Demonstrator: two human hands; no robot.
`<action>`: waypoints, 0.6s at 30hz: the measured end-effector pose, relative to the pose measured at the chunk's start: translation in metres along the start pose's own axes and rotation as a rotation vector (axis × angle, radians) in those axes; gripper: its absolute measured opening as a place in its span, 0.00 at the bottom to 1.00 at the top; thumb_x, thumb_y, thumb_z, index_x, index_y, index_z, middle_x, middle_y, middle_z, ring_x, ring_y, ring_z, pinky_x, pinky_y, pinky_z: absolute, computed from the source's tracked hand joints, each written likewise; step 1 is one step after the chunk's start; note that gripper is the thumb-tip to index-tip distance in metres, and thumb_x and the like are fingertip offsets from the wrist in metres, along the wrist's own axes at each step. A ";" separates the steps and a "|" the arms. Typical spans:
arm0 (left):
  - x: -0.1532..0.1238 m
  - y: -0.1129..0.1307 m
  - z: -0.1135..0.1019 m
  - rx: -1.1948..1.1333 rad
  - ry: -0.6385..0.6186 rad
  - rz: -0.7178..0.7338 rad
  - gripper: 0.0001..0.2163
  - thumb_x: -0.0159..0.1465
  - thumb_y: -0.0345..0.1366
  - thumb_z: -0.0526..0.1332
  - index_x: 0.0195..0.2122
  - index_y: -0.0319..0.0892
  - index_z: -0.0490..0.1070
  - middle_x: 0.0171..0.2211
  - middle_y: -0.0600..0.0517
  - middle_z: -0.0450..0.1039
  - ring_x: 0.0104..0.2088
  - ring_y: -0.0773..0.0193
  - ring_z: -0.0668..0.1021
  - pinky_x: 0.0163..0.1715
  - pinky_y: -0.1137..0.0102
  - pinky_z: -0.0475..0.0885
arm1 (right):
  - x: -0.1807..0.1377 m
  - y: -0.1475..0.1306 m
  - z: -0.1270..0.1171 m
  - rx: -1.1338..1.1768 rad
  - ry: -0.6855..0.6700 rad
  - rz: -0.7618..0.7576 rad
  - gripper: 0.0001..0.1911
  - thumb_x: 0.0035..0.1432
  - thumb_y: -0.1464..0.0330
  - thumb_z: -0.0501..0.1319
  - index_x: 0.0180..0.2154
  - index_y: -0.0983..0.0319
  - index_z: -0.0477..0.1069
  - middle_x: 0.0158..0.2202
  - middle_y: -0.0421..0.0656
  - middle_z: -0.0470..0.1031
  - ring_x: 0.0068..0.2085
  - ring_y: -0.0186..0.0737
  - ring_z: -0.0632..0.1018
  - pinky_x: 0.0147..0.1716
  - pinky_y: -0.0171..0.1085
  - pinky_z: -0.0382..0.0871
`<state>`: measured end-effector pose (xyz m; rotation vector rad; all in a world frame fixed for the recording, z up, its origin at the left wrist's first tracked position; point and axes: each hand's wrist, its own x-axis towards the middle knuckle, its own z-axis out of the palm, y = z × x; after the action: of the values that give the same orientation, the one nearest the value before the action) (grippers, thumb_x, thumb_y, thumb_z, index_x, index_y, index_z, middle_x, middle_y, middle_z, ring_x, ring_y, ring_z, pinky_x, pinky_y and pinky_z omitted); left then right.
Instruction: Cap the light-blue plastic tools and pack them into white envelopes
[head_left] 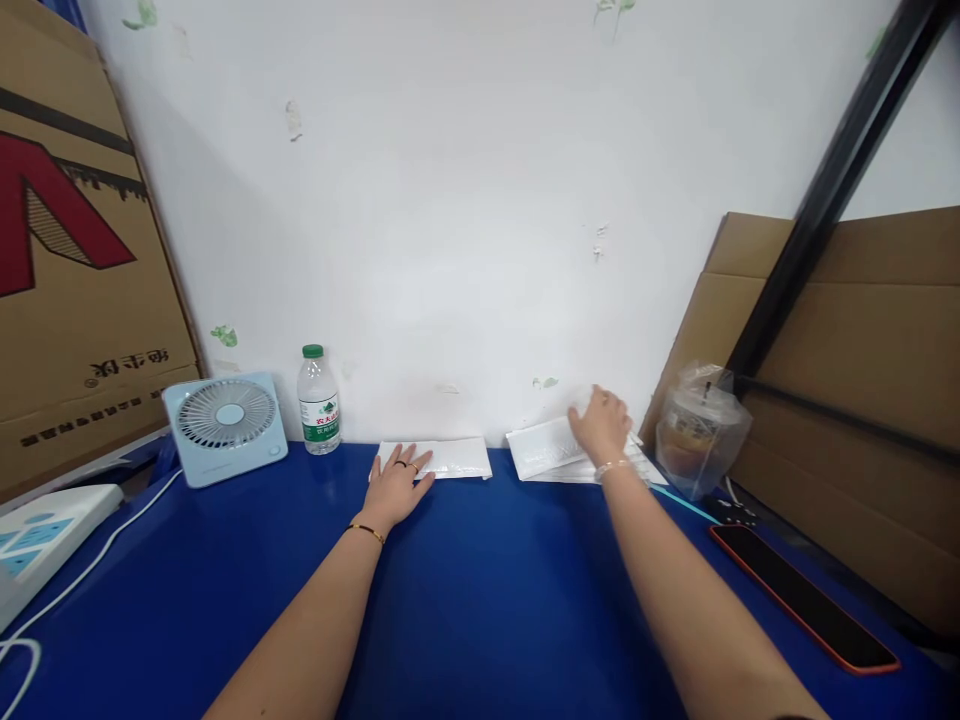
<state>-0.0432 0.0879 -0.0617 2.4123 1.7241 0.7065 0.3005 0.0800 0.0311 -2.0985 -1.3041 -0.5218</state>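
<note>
My left hand (397, 487) lies flat with spread fingers on a flat white packet (461, 458), which rests on the blue table against the wall. To the right, my right hand (602, 425) has its bent fingers at the upper edge of another white packet (541, 447). That packet sits at a slant on top of a small pile of similar white packets (559, 477). The thumb shows at the packet's edge, while the palm and part of the fingers' grip are hidden.
A light blue fan (229, 425) and a water bottle (320, 405) stand at the left, near a white power strip (52, 545). On the right are a bagged drink cup (694, 435) and a phone (806, 595). Cardboard (870, 400) flanks the blue table (480, 600).
</note>
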 end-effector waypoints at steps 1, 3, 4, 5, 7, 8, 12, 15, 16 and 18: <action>0.000 0.000 0.001 -0.013 -0.053 0.010 0.23 0.62 0.49 0.51 0.58 0.54 0.59 0.63 0.49 0.53 0.63 0.49 0.51 0.58 0.46 0.41 | 0.009 0.017 -0.005 -0.033 -0.046 0.068 0.32 0.56 0.60 0.54 0.58 0.69 0.52 0.54 0.60 0.62 0.56 0.58 0.60 0.50 0.52 0.53; 0.000 0.000 0.001 -0.032 -0.090 0.016 0.25 0.61 0.51 0.52 0.59 0.52 0.59 0.63 0.47 0.52 0.63 0.49 0.51 0.58 0.46 0.40 | 0.021 0.042 -0.010 -0.064 -0.229 0.175 0.32 0.54 0.59 0.55 0.56 0.70 0.56 0.49 0.59 0.68 0.53 0.60 0.65 0.49 0.53 0.55; 0.000 0.001 0.000 -0.042 -0.061 0.011 0.25 0.61 0.50 0.52 0.59 0.51 0.60 0.63 0.46 0.51 0.64 0.48 0.49 0.58 0.46 0.38 | 0.025 0.050 -0.011 -0.073 -0.292 0.196 0.31 0.54 0.59 0.55 0.55 0.69 0.57 0.47 0.58 0.70 0.51 0.59 0.66 0.48 0.53 0.55; -0.001 0.005 -0.002 -0.061 -0.005 0.001 0.25 0.60 0.49 0.53 0.58 0.48 0.60 0.63 0.45 0.50 0.64 0.48 0.47 0.58 0.46 0.36 | 0.027 0.056 -0.012 -0.075 -0.324 0.200 0.30 0.53 0.60 0.56 0.55 0.68 0.59 0.45 0.57 0.72 0.50 0.58 0.68 0.48 0.52 0.56; -0.003 0.018 -0.007 -0.157 0.140 -0.022 0.26 0.59 0.47 0.56 0.57 0.43 0.61 0.64 0.43 0.47 0.64 0.48 0.44 0.59 0.48 0.33 | 0.029 0.059 -0.015 -0.041 -0.278 0.160 0.28 0.51 0.65 0.58 0.54 0.66 0.61 0.44 0.54 0.73 0.49 0.55 0.70 0.48 0.50 0.57; -0.005 0.028 -0.010 -0.250 0.198 -0.036 0.27 0.58 0.46 0.58 0.57 0.41 0.62 0.64 0.41 0.45 0.64 0.48 0.43 0.60 0.50 0.34 | 0.029 0.057 -0.018 0.006 -0.228 0.126 0.27 0.50 0.67 0.58 0.54 0.65 0.62 0.43 0.52 0.74 0.48 0.52 0.71 0.48 0.48 0.57; -0.018 0.089 -0.015 -1.054 -0.054 -0.238 0.34 0.53 0.54 0.60 0.56 0.40 0.58 0.59 0.37 0.56 0.59 0.49 0.61 0.56 0.56 0.58 | 0.009 0.033 -0.040 0.382 -0.051 -0.092 0.16 0.49 0.69 0.59 0.42 0.65 0.71 0.38 0.49 0.74 0.41 0.46 0.73 0.42 0.41 0.64; -0.028 0.132 -0.015 -1.712 -0.559 -0.510 0.43 0.50 0.66 0.53 0.57 0.38 0.52 0.56 0.31 0.57 0.54 0.45 0.68 0.46 0.51 0.67 | -0.031 0.007 -0.066 0.690 0.058 -0.412 0.07 0.53 0.67 0.57 0.35 0.61 0.71 0.34 0.46 0.72 0.37 0.43 0.73 0.39 0.40 0.66; -0.030 0.142 -0.016 -1.866 -0.590 -0.549 0.45 0.49 0.68 0.50 0.58 0.37 0.51 0.55 0.30 0.58 0.53 0.44 0.69 0.44 0.48 0.68 | -0.048 0.000 -0.074 0.777 0.039 -0.517 0.06 0.54 0.68 0.56 0.34 0.60 0.70 0.34 0.45 0.71 0.38 0.43 0.73 0.38 0.40 0.66; -0.032 0.153 -0.020 -2.093 -0.401 -0.519 0.43 0.51 0.68 0.47 0.56 0.37 0.55 0.53 0.33 0.62 0.51 0.44 0.70 0.44 0.48 0.68 | -0.081 -0.010 -0.086 0.912 -0.068 -0.721 0.06 0.54 0.72 0.56 0.33 0.58 0.70 0.36 0.45 0.72 0.41 0.43 0.73 0.40 0.41 0.67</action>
<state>0.0735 0.0005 -0.0023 0.5085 0.4661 0.9476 0.2553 -0.0283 0.0484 -0.8885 -1.8653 -0.0730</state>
